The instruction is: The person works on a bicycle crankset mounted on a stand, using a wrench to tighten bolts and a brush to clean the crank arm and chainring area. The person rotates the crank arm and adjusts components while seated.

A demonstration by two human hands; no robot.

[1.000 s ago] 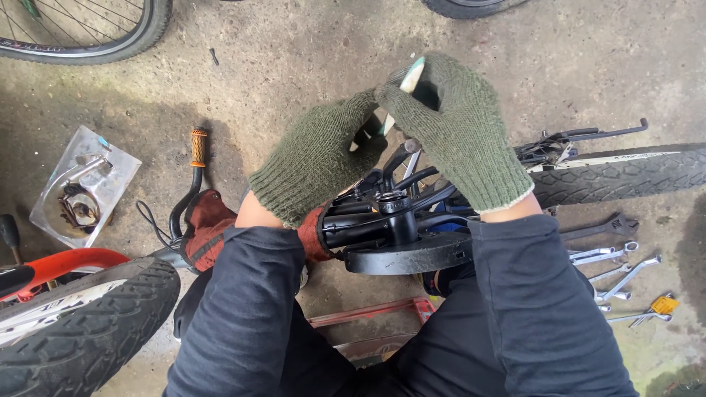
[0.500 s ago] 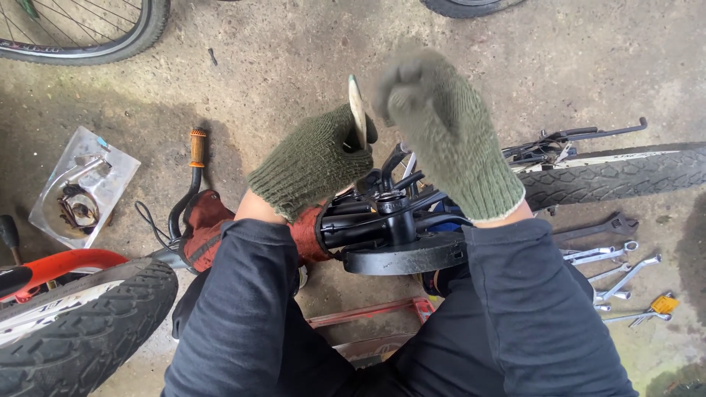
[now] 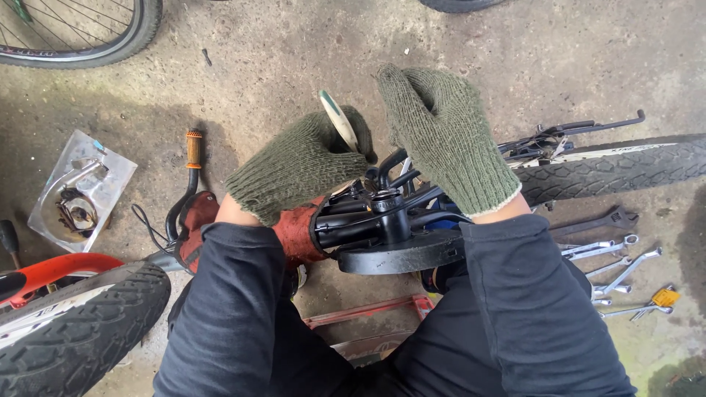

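Both my hands wear green knitted gloves and hover over the black underside of an upturned bicycle point(image 3: 390, 228). My left hand point(image 3: 301, 162) is closed on a thin, flat, pale tool point(image 3: 338, 121) that sticks up between my hands. My right hand point(image 3: 441, 136) is raised beside the tool, fingers together and curled; whether it touches the tool is hidden. Below them sit black cables, a round black part and a bolt head.
A bicycle tyre point(image 3: 618, 165) runs to the right and another tyre point(image 3: 73, 331) lies at lower left. Several spanners point(image 3: 610, 257) lie on the concrete at right. A clear plastic packet point(image 3: 81, 191) and an orange-gripped handlebar point(image 3: 193, 151) are at left. A spoked wheel point(image 3: 81, 29) is at upper left.
The pale tool passed from my right hand into my left hand. My right hand then lifted and opened away slightly.
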